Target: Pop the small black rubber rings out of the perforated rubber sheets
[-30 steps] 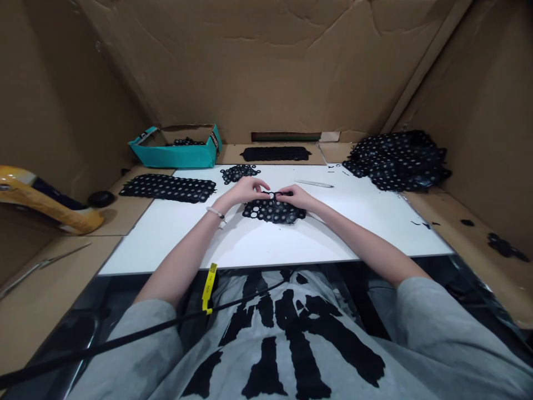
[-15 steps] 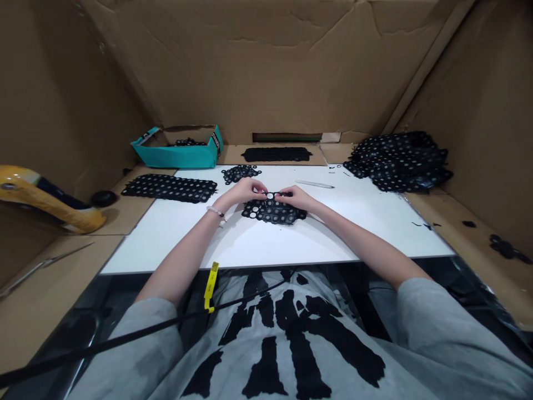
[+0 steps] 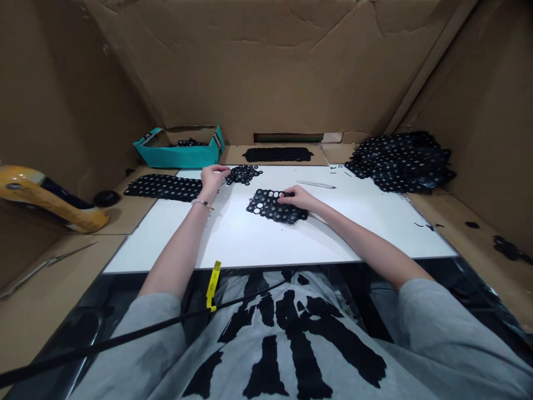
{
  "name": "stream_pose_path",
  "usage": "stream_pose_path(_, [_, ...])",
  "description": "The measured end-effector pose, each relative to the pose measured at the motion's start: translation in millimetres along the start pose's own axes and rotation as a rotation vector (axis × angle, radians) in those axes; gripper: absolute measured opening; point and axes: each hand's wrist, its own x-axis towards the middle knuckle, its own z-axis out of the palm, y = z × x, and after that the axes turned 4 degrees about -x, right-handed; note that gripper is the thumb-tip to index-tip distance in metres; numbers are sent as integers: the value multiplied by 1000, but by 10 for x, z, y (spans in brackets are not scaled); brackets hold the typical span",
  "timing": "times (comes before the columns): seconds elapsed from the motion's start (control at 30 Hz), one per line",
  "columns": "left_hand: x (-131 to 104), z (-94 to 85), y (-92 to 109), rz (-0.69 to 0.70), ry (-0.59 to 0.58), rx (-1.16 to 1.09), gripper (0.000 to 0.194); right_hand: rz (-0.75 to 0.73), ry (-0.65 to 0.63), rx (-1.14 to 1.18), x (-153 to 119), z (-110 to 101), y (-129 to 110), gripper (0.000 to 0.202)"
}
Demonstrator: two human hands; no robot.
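A black perforated rubber sheet [image 3: 270, 210] lies on the white board, with pale round spots and a few open holes along its upper and left parts. My right hand [image 3: 295, 197] pinches it at the upper edge. At the left side of a small heap of black rings [image 3: 245, 174] is my left hand [image 3: 214, 176], its thumb and fingers drawn together. Whatever those fingertips hold, if anything, is too small to make out.
A teal open box [image 3: 179, 156] holds more black pieces. Spotted sheets lie at left [image 3: 164, 187], with a large pile [image 3: 402, 162] at right. A white pen-like tool [image 3: 315, 184] rests on the board. Scissors [image 3: 50, 261] and a yellow-handled object [image 3: 54, 200] are at far left.
My left hand has left the sheet and moved up and left to the heap of rings. My right hand stays at the sheet's upper edge.
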Motion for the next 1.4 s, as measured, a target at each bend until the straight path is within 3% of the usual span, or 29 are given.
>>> stream_pose_path(0.13, [13,25,-38,-20,2,33,20,4,2,0,0,3,-12,39])
stream_pose_path(0.23, [-13,47,47,93,-5,82,32,23,13,7,-8,7,-25,40])
stream_pose_path(0.3, [-69,63,183,165,-61,94,30,25,24,17,-14,14,-27,42])
stream_pose_path(0.4, [-235,126,451,212,-347,90,28,13,36,33,-16,24,-16,44])
stream_pose_path(0.5, [-445,248,654,296,-661,124,38,-14,33,39,-8,32,-1,46])
stream_pose_path(0.6, [-581,377,700,370,-776,188,37,-33,41,35,-3,36,6,48])
stream_pose_path(0.7, [-585,440,635,328,-791,174,33,-48,34,30,-6,36,1,48])
stream_pose_path(0.9, [-452,389,527,255,-857,87,32,-68,9,17,-4,30,-16,47])
stream_pose_path(1.17, [-406,381,456,274,-674,179,46,-48,10,6,-7,23,0,49])
stream_pose_path(1.4, [-391,367,455,76,-784,68,37,-35,-6,14,-13,17,-14,48])
